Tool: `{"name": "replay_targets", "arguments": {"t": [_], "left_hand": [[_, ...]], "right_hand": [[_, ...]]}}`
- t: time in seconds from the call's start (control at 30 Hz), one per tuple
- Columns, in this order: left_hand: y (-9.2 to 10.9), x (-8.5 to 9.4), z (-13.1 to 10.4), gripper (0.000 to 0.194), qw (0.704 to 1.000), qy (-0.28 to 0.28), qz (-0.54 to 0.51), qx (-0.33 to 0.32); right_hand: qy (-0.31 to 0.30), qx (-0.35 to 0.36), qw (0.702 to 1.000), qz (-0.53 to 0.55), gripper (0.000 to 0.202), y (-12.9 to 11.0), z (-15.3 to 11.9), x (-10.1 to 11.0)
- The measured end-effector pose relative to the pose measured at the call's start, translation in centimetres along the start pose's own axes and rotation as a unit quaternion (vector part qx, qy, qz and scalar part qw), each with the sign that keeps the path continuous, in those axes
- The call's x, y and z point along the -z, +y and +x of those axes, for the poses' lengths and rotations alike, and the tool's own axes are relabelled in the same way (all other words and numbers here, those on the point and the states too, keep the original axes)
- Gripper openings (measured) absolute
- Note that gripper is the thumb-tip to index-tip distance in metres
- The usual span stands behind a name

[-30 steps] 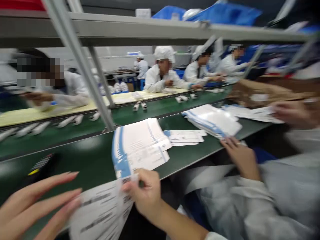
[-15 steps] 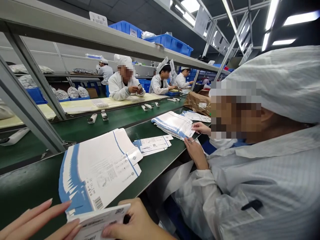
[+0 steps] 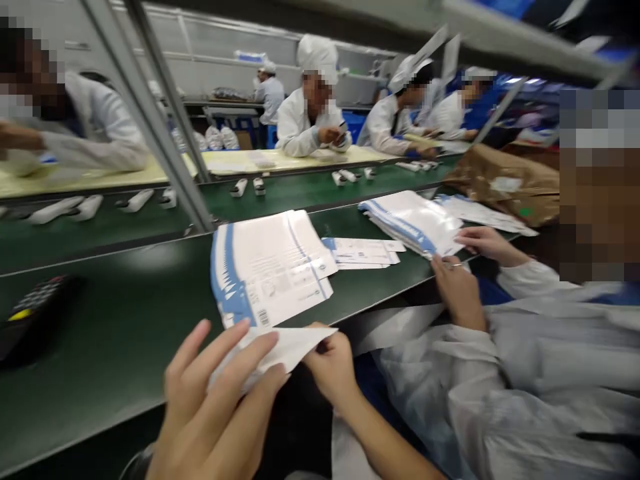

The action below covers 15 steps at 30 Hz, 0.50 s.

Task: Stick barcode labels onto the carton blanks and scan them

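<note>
A folded white paper piece [image 3: 295, 345] is between my two hands at the near edge of the bench. My right hand [image 3: 334, 367] pinches its right corner. The fingers of my left hand [image 3: 225, 393] are spread across its left part, with the thumb hidden from view. Just beyond lies a fanned stack of white and blue flat cartons [image 3: 270, 267], its near edge partly behind the paper. Several smaller printed cards [image 3: 363, 253] lie right of that stack.
To the right, a co-worker's hands [image 3: 457, 287] touch another carton stack [image 3: 415, 217]. A brown bag [image 3: 505, 183] lies behind. A black remote-like object [image 3: 37, 313] is at left. White devices [image 3: 239, 187] sit on the green belt beyond a metal post [image 3: 170, 133].
The view has turned left, bringing in the black object and another person. My left hand has come over the paper, whose printed face no longer shows. My right hand still grips it.
</note>
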<state>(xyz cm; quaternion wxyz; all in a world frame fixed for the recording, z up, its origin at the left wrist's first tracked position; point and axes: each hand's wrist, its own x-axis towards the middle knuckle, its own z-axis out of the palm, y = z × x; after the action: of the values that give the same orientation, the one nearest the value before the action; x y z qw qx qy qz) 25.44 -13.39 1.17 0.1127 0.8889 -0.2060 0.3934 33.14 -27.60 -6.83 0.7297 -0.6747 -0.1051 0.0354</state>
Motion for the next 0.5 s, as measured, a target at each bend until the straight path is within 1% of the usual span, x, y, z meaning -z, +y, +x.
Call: {"name": "replay_targets", "arguments": {"t": [0.07,0.17,0.2,0.23,0.33,0.43,0.5], "left_hand": [[1.4,0.5,0.3,0.021,0.998,-0.027,-0.021,0.045],[2.3,0.6,0.0,0.019,0.997,-0.036,-0.034,0.061],[2.2,0.5,-0.2,0.019,0.997,-0.034,-0.032,0.063],[2.1,0.4,-0.4,0.020,0.997,-0.030,-0.027,0.069],[1.8,-0.3,-0.8,0.022,0.995,0.000,-0.005,0.097],[2.5,-1.2,-1.3,0.022,0.993,0.028,0.011,0.111],[3.5,-1.5,-1.7,0.021,0.993,0.020,0.013,0.112]], "right_hand": [[-0.016,-0.007,1.000,0.008,0.003,0.2,0.0,0.4],[-0.041,-0.003,0.999,-0.002,0.004,0.2,-0.1,0.7],[-0.040,-0.001,0.999,-0.019,0.003,0.1,-0.2,0.7],[-0.033,0.004,0.999,-0.043,0.007,-0.1,-0.3,0.6],[-0.002,0.031,0.992,-0.121,0.025,-0.6,-1.0,-0.3],[-0.020,0.048,0.988,-0.149,0.030,-0.8,-1.5,-1.2],[-0.035,0.051,0.986,-0.157,0.029,-0.3,-1.7,-1.5]]}}
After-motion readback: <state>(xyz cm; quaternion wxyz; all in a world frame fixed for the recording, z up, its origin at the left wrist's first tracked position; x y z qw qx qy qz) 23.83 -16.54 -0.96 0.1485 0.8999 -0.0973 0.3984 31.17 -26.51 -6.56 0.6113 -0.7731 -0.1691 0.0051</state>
